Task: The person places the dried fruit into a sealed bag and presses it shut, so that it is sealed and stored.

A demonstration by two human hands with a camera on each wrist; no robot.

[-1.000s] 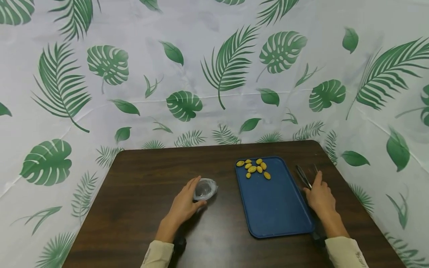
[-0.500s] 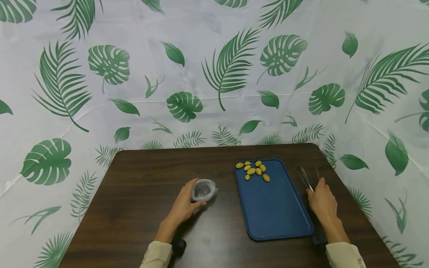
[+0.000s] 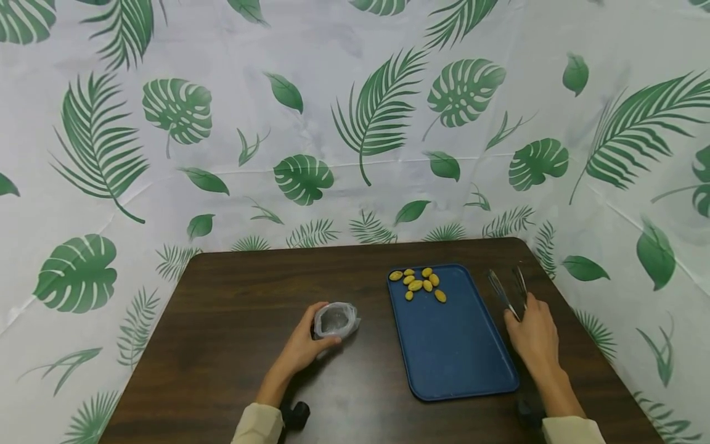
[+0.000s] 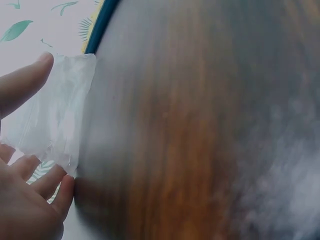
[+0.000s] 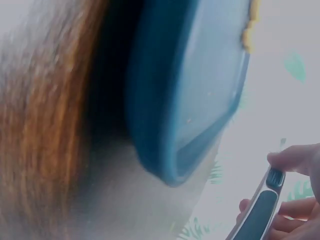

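In the head view my left hand (image 3: 304, 342) grips a clear, thin plastic cup (image 3: 346, 330) with a crinkled rim, its round mouth facing up. The left wrist view has the thumb on one side of the cup (image 4: 67, 105) and the fingers curled along the other. To the right of the tray, my right hand (image 3: 535, 333) holds metal tongs (image 3: 501, 293), their two arms spread and pointing away from me. Up close, the tongs' dark handle (image 5: 257, 215) lies between thumb and fingers. Nothing sits between the tong tips.
A blue tray (image 3: 455, 345) lies on the dark wooden table (image 3: 249, 296) between the hands. Several small yellow oval fruits (image 3: 415, 285) cluster at its far left corner. A leaf-patterned cloth (image 3: 310, 123) hangs behind the table.
The left hand has closed in further round the cup, whose mouth now faces me more. The tongs have swung a little, and both tips show more plainly. Tray and fruits have not moved.
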